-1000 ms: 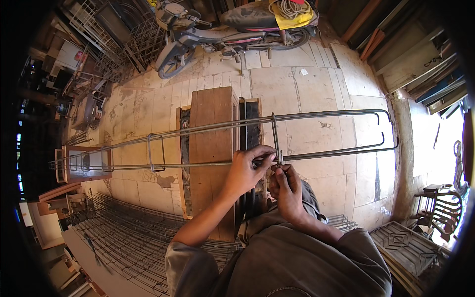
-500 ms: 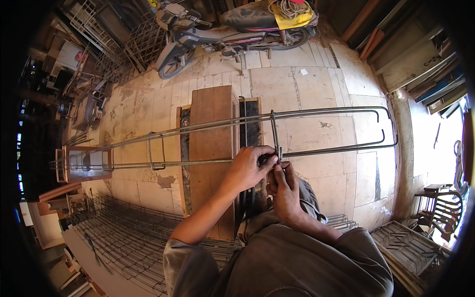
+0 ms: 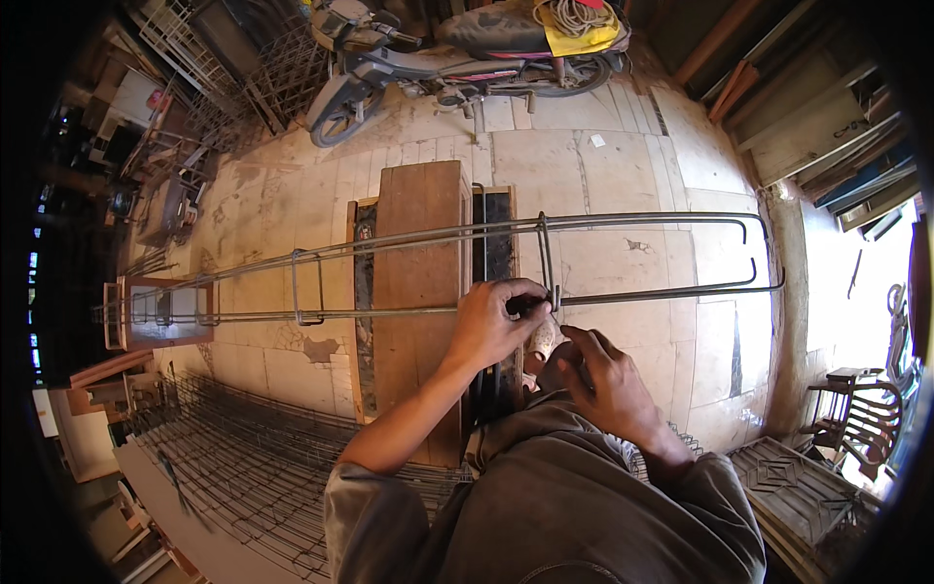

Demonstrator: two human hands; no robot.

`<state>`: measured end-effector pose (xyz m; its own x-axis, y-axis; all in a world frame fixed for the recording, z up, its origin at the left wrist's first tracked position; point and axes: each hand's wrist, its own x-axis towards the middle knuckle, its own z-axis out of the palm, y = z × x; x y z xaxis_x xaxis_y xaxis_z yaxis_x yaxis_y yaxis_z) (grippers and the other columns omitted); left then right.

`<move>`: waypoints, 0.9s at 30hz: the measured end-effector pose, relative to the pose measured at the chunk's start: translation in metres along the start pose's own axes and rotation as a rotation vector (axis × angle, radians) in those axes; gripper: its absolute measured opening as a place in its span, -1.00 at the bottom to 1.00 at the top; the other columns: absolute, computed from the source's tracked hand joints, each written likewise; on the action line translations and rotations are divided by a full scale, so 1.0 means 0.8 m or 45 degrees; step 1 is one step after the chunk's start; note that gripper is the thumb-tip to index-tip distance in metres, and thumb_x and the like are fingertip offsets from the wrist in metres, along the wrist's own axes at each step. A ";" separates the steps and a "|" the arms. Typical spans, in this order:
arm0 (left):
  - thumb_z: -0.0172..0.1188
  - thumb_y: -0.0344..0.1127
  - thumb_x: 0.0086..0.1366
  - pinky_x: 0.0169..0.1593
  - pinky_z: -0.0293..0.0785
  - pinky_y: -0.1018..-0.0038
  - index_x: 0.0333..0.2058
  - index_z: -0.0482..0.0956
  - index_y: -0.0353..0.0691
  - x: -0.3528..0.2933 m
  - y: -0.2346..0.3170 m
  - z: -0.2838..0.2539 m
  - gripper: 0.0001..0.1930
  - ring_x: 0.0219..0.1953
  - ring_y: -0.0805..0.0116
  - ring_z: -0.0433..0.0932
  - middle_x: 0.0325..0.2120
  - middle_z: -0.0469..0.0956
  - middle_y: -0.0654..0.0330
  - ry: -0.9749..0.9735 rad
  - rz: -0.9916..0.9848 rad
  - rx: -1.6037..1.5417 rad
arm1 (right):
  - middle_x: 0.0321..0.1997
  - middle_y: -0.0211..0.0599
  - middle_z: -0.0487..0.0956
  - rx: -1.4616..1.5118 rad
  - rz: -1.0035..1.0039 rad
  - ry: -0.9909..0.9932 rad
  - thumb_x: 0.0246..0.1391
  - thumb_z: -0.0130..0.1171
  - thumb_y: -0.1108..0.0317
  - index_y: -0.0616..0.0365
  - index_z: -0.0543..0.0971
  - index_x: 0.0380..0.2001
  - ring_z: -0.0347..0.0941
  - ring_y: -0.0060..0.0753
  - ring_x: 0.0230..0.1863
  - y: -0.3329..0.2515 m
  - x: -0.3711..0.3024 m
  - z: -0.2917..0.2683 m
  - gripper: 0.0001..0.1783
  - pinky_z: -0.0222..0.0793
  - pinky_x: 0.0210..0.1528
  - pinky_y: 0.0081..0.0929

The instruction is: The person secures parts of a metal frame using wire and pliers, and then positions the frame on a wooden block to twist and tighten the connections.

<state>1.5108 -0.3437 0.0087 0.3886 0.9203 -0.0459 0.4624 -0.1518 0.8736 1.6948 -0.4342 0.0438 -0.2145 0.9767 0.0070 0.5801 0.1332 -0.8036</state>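
Observation:
A long, narrow rebar cage (image 3: 662, 216) of thin steel bars stretches across in front of me, with hooked ends at the right. A rectangular stirrup (image 3: 547, 248) loops around its bars. At the stirrup's near corner, my left hand (image 3: 501, 316) is closed, thumb and fingers pinched on it where it meets the near bar; the exact contact is partly covered by the fingers. My right hand (image 3: 608, 384) is just below and right of that corner, apart from the steel. Its fingers are loosely bent and spread, and nothing shows in them. Another stirrup (image 3: 309, 282) stands farther left.
A wooden box-like stand (image 3: 418, 204) supports the cage at the middle, and a small wooden frame (image 3: 199, 321) lies under its left end. Stacked wire mesh (image 3: 263, 457) is at the lower left. A motorbike (image 3: 457, 73) stands beyond; a chair (image 3: 866, 409) is at right.
My right hand has come off the stirrup corner and drawn back toward me and to the right. My left hand stays pinched at the corner, barely moved.

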 end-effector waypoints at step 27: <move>0.36 -0.21 0.12 -0.45 0.42 0.34 -0.55 0.50 -0.20 0.000 0.029 0.034 -0.74 -0.61 0.21 0.53 -0.64 0.56 0.21 0.398 -0.017 0.178 | -0.74 -0.20 0.51 -0.524 -0.480 -0.218 -0.05 0.20 0.27 0.12 0.49 -0.67 0.50 -0.13 -0.69 0.042 0.146 -0.073 -0.77 0.45 -0.56 -0.18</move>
